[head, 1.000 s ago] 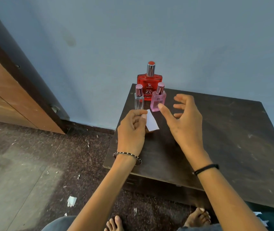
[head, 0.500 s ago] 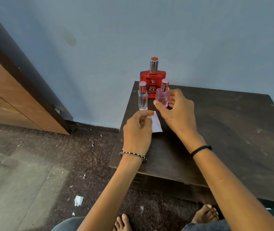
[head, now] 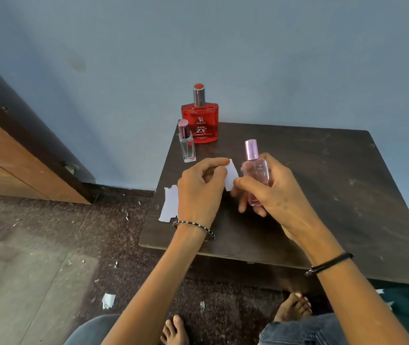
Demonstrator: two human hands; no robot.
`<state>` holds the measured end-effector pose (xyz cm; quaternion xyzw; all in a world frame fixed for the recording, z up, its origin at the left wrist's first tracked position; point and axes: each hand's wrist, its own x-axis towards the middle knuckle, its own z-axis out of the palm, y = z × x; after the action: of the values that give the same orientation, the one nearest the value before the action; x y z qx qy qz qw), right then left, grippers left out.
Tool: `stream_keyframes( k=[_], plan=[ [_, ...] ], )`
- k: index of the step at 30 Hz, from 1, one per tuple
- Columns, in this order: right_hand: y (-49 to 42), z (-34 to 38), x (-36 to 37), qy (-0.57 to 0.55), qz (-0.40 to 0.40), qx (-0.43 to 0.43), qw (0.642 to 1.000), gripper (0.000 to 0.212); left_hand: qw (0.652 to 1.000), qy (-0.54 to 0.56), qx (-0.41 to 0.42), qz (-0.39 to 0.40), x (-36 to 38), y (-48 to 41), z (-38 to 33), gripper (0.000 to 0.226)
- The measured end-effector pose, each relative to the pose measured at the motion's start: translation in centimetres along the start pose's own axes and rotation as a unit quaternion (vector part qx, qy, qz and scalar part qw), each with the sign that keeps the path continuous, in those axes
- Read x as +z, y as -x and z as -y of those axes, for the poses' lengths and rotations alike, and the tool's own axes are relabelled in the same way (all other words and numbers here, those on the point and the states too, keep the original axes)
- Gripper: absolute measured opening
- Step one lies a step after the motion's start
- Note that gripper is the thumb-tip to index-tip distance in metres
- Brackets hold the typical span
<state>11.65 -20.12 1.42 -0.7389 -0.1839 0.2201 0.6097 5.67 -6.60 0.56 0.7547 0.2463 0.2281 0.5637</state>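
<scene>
My right hand (head: 270, 195) grips a small pink perfume bottle (head: 255, 170) with a pink cap, lifted upright above the dark wooden table (head: 323, 195). My left hand (head: 199, 192) pinches a small white paper strip (head: 231, 176) between thumb and forefinger, right beside the bottle. A large red perfume bottle (head: 200, 123) stands at the table's far left corner. In front of it stands a small clear bottle (head: 186, 143) with a pink cap.
A torn white paper piece (head: 169, 205) lies on the table's left edge beside my left wrist. A blue wall rises behind the table. Paper scraps (head: 108, 300) litter the dark floor. A wooden door (head: 4, 165) is at left. My bare feet show below the table.
My right hand has closed round the pink bottle and lifted it from beside the red bottle toward me. The paper strip in my left hand stays near it. The camera has shifted.
</scene>
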Motion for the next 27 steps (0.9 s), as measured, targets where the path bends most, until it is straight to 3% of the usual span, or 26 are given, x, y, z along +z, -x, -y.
stream_keyframes(
  k=[7, 16, 19, 24, 27],
  plan=[
    [0.1, -0.8, -1.4, 0.030, 0.022, -0.009, 0.999, 0.022, 0.998, 0.064, -0.029, -0.001, 2.2, -0.1, -1.7, 0.028],
    [0.2, -0.5, -2.3, -0.030, 0.056, -0.033, 0.997, 0.017, 0.977, 0.176, -0.035, 0.114, 2.7, -0.1, -2.9, 0.026],
    [0.1, -0.6, -2.1, -0.028, 0.058, -0.028, 0.998, 0.020, 0.977, 0.187, -0.045, 0.097, 2.6, -0.3, -3.0, 0.021],
    [0.1, -1.2, -1.7, 0.096, 0.049, -0.043, 0.993, 0.029, 0.984, 0.165, -0.069, -0.007, 2.6, -0.8, -3.0, 0.016],
    [0.1, -1.1, -1.5, 0.076, 0.054, -0.040, 0.995, 0.024, 0.976, 0.191, -0.101, -0.035, 2.2, -1.2, -3.1, 0.017]
  ],
)
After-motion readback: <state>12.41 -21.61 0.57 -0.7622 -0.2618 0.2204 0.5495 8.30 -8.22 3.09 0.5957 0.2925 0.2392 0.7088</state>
